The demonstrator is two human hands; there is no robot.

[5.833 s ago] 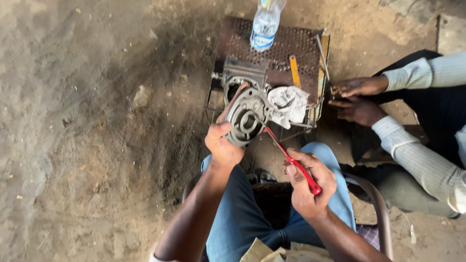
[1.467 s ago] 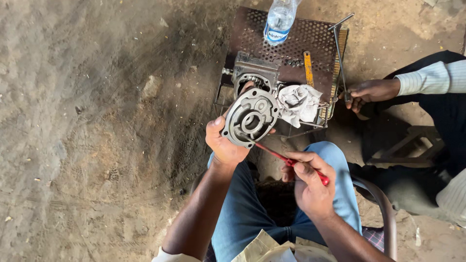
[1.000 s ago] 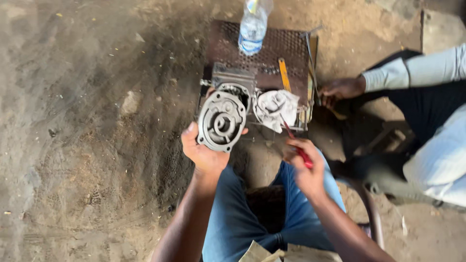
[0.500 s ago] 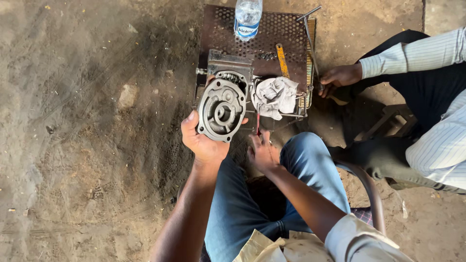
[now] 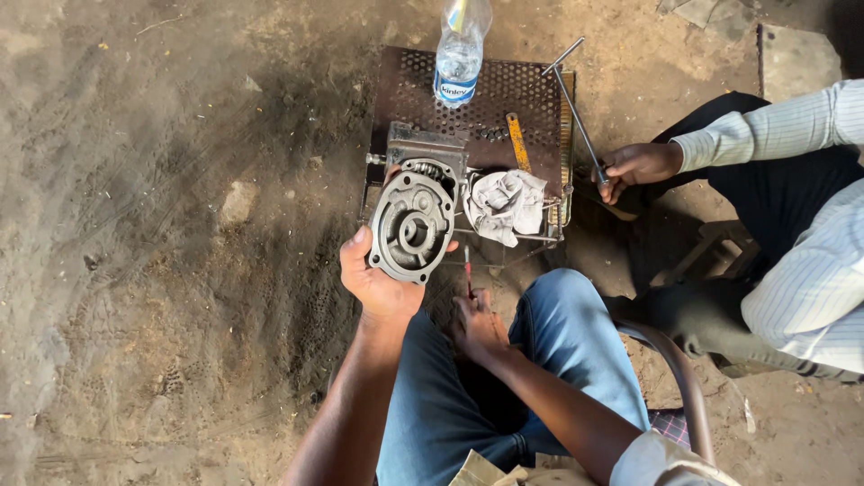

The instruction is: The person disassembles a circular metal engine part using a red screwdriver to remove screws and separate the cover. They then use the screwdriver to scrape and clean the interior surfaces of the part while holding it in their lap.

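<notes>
My one camera sits on my head, looking steeply down, fairly close over my lap, my hands and the dirt ground (image 5: 162, 225).

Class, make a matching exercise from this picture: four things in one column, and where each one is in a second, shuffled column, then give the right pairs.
Things:
1. grey metal housing cover
2. red-handled screwdriver
3. plastic water bottle
4. crumpled rag

Places:
A. standing at the far edge of the perforated metal stand
B. held in the left hand
C. lying on the stand's near side
D. held in the right hand

Pairs: 1-B, 2-D, 3-A, 4-C
</notes>
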